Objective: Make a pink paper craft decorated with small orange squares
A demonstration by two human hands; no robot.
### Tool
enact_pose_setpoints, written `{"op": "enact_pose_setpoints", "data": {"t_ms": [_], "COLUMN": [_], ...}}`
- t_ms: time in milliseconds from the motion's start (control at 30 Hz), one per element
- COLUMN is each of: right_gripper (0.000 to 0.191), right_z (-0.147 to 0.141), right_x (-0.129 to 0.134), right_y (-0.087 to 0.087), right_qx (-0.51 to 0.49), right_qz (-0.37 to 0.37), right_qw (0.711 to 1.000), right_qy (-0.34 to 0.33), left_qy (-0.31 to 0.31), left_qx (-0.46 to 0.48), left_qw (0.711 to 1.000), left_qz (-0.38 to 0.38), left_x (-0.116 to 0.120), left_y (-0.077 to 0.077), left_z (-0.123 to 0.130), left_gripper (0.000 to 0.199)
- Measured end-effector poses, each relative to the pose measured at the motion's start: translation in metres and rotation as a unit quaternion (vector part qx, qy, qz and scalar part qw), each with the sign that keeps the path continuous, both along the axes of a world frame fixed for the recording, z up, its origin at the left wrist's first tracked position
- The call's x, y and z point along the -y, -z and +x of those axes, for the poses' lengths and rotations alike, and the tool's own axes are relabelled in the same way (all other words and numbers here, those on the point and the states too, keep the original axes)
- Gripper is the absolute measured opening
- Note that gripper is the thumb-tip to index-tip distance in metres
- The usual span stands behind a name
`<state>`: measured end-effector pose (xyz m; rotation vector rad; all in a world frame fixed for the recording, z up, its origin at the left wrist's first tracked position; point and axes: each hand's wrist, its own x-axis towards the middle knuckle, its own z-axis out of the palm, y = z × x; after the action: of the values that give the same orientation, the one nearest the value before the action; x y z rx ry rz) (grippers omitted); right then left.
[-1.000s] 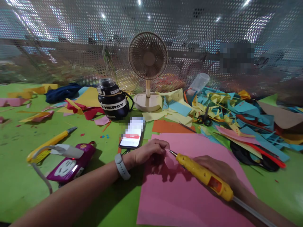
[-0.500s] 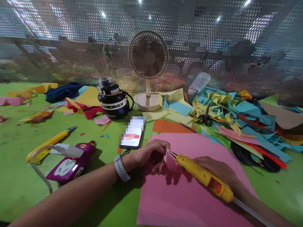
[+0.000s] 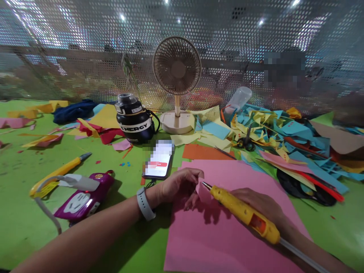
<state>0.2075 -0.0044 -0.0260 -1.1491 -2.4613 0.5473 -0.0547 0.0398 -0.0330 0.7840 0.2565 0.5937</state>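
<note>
My left hand (image 3: 183, 185), with a pale watch band (image 3: 145, 203) on the wrist, pinches a small folded piece of pink paper (image 3: 203, 190). My right hand (image 3: 257, 203) is wrapped round a yellow hot glue pen (image 3: 239, 208); its fingers are mostly hidden behind the barrel. The pen's metal tip points left, close against the small paper; whether they touch I cannot tell. From its back end runs a whitish rod (image 3: 298, 256). Both hands are over large pink sheets (image 3: 216, 242) lying on the green table (image 3: 119, 246).
A phone (image 3: 158, 161) lies beyond my left wrist. On the left are a purple power strip (image 3: 82, 197) and another yellow tool (image 3: 57, 174). Behind stand a black bottle (image 3: 133, 123) and a fan (image 3: 178, 70). Colored paper scraps (image 3: 301, 132) and scissors (image 3: 247, 142) are at the right.
The small pink paper has turned slightly in my left fingers. Both hands keep their hold, and the view has shifted very slightly.
</note>
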Motion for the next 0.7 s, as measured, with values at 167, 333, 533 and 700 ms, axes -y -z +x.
{"op": "enact_pose_setpoints", "data": {"t_ms": [167, 333, 533, 700], "right_gripper": [0.029, 0.033, 0.032, 0.032], "right_z": [0.0022, 0.0054, 0.0056, 0.0056], "right_x": [0.0043, 0.0028, 0.0026, 0.0023], "right_y": [0.0092, 0.0093, 0.0053, 0.005], "right_qx": [-0.033, -0.003, 0.009, 0.032], "right_qz": [0.035, 0.01, 0.013, -0.014], "right_qw": [0.999, 1.0, 1.0, 0.999], "right_qy": [-0.005, 0.004, 0.014, -0.002], "left_qy": [0.015, 0.009, -0.012, -0.026], "left_qx": [0.013, 0.019, 0.013, 0.003], "left_qw": [1.0, 1.0, 1.0, 1.0], "left_qz": [-0.01, -0.004, 0.001, 0.004], "left_x": [-0.0014, -0.0012, 0.0002, 0.0018], "left_y": [0.0035, 0.0027, 0.0018, 0.0041], "left_z": [-0.0001, -0.0003, 0.0001, 0.0004], "left_gripper": [0.016, 0.016, 0.016, 0.015]}}
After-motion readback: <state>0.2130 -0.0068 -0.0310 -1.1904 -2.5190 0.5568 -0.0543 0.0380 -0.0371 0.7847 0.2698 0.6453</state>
